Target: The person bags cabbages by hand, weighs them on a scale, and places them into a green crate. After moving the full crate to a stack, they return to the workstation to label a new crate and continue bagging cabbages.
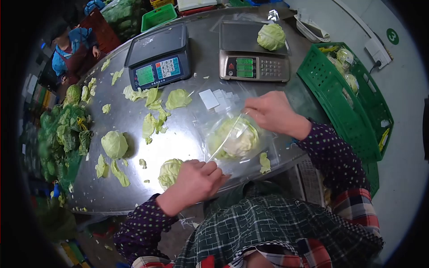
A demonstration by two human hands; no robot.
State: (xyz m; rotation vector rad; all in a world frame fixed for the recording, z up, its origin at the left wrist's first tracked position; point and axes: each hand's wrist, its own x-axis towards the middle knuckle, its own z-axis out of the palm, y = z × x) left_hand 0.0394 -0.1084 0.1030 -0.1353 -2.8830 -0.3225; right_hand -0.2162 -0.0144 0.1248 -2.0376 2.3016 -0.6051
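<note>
A cabbage (236, 139) sits in or under clear plastic in front of me, on the metal table. A taut edge of a clear plastic bag (229, 137) runs slantwise across it, between my two hands. My left hand (196, 181) is closed on the lower end of that edge. Fingers pinched, my right hand (275, 114) grips the upper end. Partly hidden behind my left hand is another cabbage (170, 173). White labels (215, 99) lie just beyond the bagged cabbage. A loose leaf (265, 163) rests to its right.
Two scales stand at the back: a dark one (163, 69) and a silver one (254, 67) bearing a cabbage (271, 36). A green crate (339, 107) holds wrapped produce on the right. A bare cabbage (114, 144) and loose leaves lie left. A person (71, 51) is at far left.
</note>
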